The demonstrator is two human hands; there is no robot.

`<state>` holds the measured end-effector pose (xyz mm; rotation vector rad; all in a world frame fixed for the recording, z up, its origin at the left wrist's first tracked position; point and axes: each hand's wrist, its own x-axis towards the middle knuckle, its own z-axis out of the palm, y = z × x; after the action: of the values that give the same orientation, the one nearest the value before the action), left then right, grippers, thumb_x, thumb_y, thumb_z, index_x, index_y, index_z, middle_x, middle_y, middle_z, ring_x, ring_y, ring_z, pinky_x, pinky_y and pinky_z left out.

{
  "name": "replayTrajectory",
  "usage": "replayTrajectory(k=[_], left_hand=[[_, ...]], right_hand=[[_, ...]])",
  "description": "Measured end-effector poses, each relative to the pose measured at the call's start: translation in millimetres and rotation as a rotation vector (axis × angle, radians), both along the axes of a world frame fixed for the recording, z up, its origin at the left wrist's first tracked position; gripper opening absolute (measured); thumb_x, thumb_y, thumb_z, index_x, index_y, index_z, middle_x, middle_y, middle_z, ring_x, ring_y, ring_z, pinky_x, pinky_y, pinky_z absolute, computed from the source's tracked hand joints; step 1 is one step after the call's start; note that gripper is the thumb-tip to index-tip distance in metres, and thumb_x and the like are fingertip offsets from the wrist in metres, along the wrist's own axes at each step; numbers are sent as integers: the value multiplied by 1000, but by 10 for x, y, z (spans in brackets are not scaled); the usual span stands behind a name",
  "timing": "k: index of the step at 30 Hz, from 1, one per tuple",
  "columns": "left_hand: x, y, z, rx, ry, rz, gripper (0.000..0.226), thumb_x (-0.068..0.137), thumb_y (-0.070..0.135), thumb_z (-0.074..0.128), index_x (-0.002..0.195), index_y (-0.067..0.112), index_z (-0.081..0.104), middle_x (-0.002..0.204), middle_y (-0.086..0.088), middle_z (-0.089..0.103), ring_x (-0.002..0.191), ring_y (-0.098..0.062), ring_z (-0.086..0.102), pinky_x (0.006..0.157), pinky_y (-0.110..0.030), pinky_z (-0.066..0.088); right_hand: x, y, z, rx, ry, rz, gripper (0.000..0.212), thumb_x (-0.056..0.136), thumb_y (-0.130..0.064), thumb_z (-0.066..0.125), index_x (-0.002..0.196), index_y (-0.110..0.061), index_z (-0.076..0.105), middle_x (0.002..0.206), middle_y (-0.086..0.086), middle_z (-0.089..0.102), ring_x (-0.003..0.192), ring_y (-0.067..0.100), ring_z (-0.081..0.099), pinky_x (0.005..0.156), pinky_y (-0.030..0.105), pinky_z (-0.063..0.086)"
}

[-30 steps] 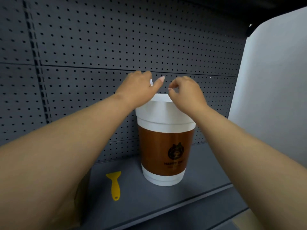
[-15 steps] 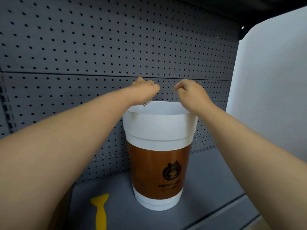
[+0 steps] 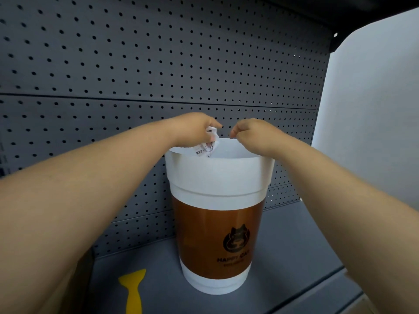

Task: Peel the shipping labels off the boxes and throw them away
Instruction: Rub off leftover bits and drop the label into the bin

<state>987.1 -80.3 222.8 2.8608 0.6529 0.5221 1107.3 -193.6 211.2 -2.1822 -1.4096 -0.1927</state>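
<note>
Dangling over the open mouth of the cup-shaped bin, a crumpled white shipping label with black print is pinched in the curled fingers of the left hand. The right hand hovers just beside it above the rim, its fingers curled with thumb and fingertips pressed together; whether they pinch anything cannot be told. The tall white bin with a brown band and a cat logo stands on a grey shelf before a dark pegboard wall. A yellow plastic scraper lies on the shelf, left of the bin.
</note>
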Motion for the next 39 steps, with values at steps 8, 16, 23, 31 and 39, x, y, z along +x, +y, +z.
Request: replayTrajectory(k=[8,16,23,31,39], left_hand=[[-1,25,-24,102,4,45,30,82,38,62,95,20,41,85,6,54,75,-14,49,55,-27,33],[-95,-32,5,-245,48,122,50,84,49,22,96,20,61,112,-2,57,107,-23,49,97,-37,35],[-44,-102,-13,-136,103,104,31,93,20,36,78,9,62,89,-7,60,80,-22,51,63,-27,35],[-89,-41,9,-72,134,53,35,81,4,54,110,22,63,111,6,55,102,-14,50,80,-26,37],[-32,56,-30,-35,101,53,52,70,49,72,109,21,51,100,6,59,91,-15,53,71,-28,39]], right_hand=[[-3,9,8,-44,-22,11,38,91,-9,32,114,-18,60,125,2,55,97,16,44,79,26,34],[-2,7,9,-56,-18,11,38,91,-10,32,114,-19,61,130,1,54,110,19,48,82,26,34],[-19,0,4,-59,-7,15,39,91,-9,31,114,-18,61,131,3,53,113,20,48,83,26,34],[-28,-2,3,-81,-12,14,38,91,-9,32,114,-19,60,132,2,53,115,20,48,83,26,33],[-51,-15,20,-104,-19,-1,39,90,-8,32,115,-19,60,131,3,53,112,20,48,81,26,34]])
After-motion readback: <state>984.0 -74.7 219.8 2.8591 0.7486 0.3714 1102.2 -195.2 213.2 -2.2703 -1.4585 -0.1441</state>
